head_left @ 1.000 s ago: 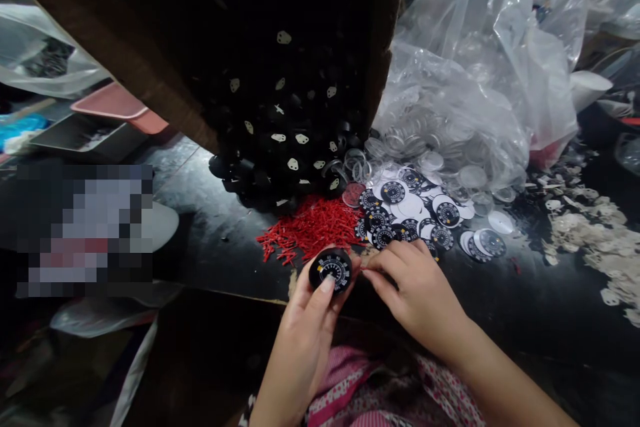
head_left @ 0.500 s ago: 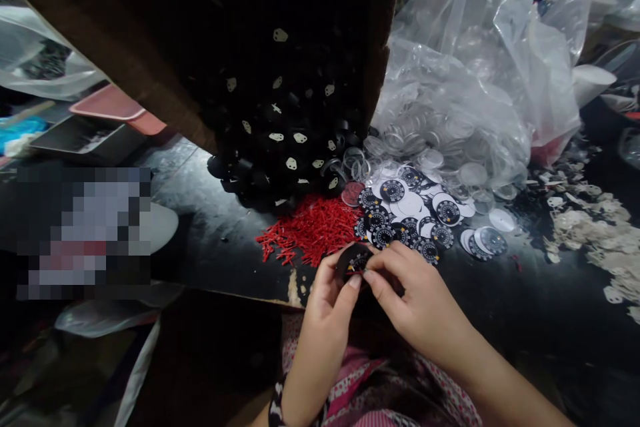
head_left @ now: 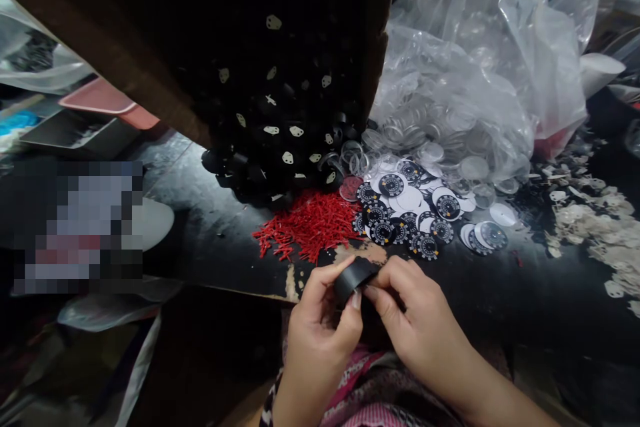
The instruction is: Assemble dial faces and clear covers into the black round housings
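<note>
My left hand point(head_left: 320, 320) grips a round black housing point(head_left: 353, 277) by its rim, tilted so its dark back faces me. My right hand point(head_left: 415, 327) pinches the same housing from the right, fingertips pressed at its edge. Both hands sit at the near edge of the dark table point(head_left: 210, 233). Just beyond them lies a heap of small red pins point(head_left: 310, 223) and a scatter of black-and-white dial discs point(head_left: 410, 210).
A tipped cardboard box point(head_left: 125, 60) spills black housings point(head_left: 280, 147) onto the table. A clear plastic bag point(head_left: 475, 80) holds transparent round lenses. Pale small cut-outs point(head_left: 595, 227) lie at the right. A pink tray point(head_left: 107, 103) stands at the back left.
The housing was face-up showing its dial in my left hand; both hands have turned it over and drawn it lower and slightly right, toward me.
</note>
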Demonstrator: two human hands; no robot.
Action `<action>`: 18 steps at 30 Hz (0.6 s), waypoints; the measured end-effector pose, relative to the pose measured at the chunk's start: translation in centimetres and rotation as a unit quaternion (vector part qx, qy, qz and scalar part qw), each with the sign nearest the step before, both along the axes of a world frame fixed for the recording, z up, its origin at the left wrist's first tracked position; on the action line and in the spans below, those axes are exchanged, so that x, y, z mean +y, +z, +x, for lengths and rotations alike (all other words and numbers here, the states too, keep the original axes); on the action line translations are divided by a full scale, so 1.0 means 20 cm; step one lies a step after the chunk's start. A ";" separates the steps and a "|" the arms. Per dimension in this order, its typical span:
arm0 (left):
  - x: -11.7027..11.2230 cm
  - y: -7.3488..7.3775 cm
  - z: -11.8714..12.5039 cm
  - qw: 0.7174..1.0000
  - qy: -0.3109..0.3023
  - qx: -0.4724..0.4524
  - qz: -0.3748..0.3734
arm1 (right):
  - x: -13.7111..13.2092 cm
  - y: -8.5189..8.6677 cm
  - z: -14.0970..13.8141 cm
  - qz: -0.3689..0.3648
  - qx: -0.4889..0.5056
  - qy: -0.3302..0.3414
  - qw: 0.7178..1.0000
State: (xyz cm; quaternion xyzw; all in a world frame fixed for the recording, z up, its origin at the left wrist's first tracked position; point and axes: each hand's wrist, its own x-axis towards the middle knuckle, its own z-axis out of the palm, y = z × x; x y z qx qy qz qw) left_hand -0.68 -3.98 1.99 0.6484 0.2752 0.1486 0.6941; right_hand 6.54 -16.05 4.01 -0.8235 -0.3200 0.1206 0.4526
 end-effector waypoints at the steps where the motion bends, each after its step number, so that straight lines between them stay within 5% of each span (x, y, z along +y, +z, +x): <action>1: 0.00 0.00 0.00 1.000 0.005 0.002 0.004 | 0.00 0.00 0.00 -0.003 0.000 -0.004 1.000; 4: 0.01 -0.01 0.01 0.999 0.003 0.009 -0.043 | 0.00 0.00 0.01 -0.039 0.005 -0.012 0.999; 9: 0.02 -0.05 0.03 0.972 -0.031 0.022 -0.230 | 0.00 0.01 0.07 -0.010 -0.069 0.020 0.997; 15: 0.05 -0.11 -0.01 0.980 -0.032 0.067 -0.183 | 0.01 -0.05 0.11 -0.076 -0.206 0.062 0.974; 18: 0.03 -0.12 -0.01 0.969 -0.005 0.102 -0.226 | 0.01 -0.06 0.11 -0.094 -0.254 0.076 0.959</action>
